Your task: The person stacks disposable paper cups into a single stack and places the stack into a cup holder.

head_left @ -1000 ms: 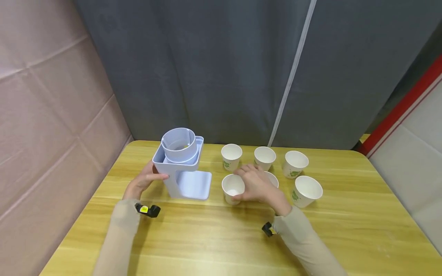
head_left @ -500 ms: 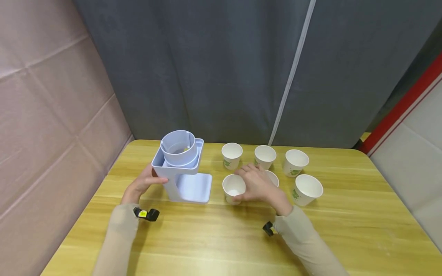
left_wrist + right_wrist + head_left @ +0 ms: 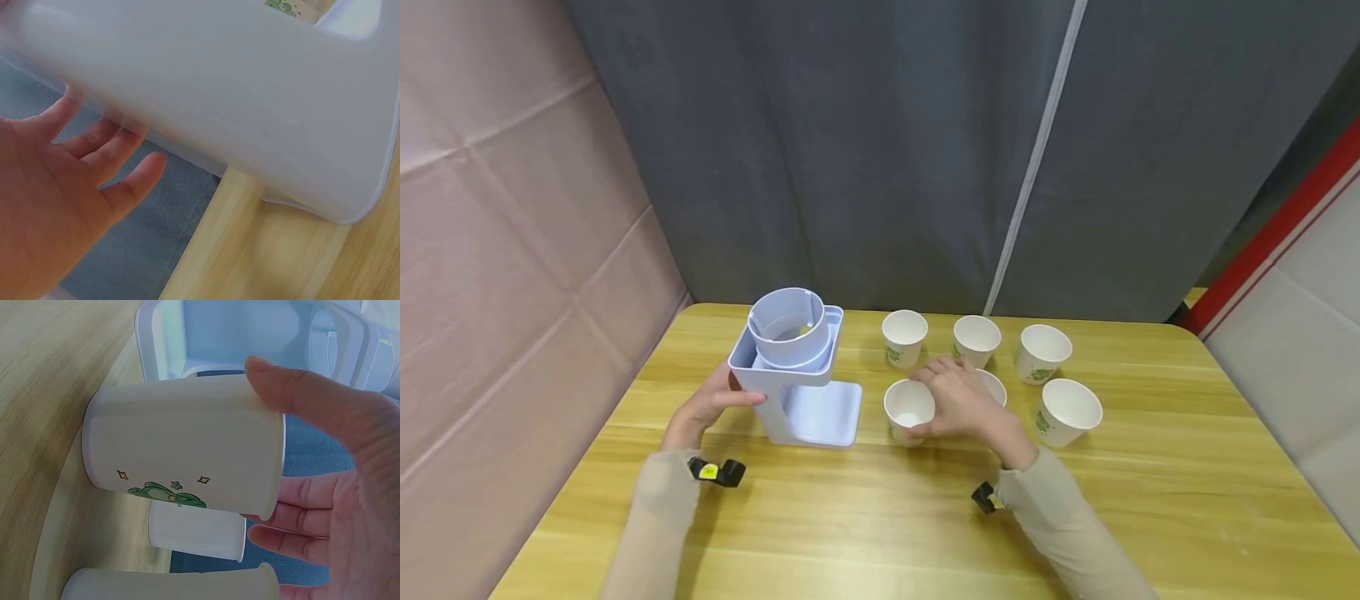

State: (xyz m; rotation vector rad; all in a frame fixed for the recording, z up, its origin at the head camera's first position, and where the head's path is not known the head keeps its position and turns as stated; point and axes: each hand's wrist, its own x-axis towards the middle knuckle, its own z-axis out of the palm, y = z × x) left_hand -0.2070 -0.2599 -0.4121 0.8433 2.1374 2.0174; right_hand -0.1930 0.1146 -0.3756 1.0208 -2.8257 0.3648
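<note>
A pale bluish-white plastic stand [image 3: 771, 413] with an overhanging top and flat base stands at the left. A round open hopper [image 3: 790, 348] sits on top, with a bit of yellow inside. My left hand [image 3: 706, 403] grips the upright, thumb across its front; the left wrist view shows the fingers against the stand's broad side [image 3: 250, 94]. My right hand [image 3: 958, 402] holds a white paper cup [image 3: 897, 412] by the rim, thumb on the near side and fingers opposite. In the right wrist view, green leaf-like print shows on the held cup [image 3: 181, 444].
Behind the right hand is a partly hidden paper cup [image 3: 996, 387]. More paper cups stand in a back row [image 3: 903, 340], and another cup [image 3: 1066, 417] is at the right. A grey curtain [image 3: 865, 167] hangs behind the wooden table [image 3: 850, 525], with a pinkish wall covering [image 3: 512, 292] at the left.
The stand and my left hand have shifted slightly toward me. My right hand and the cup stay almost in place.
</note>
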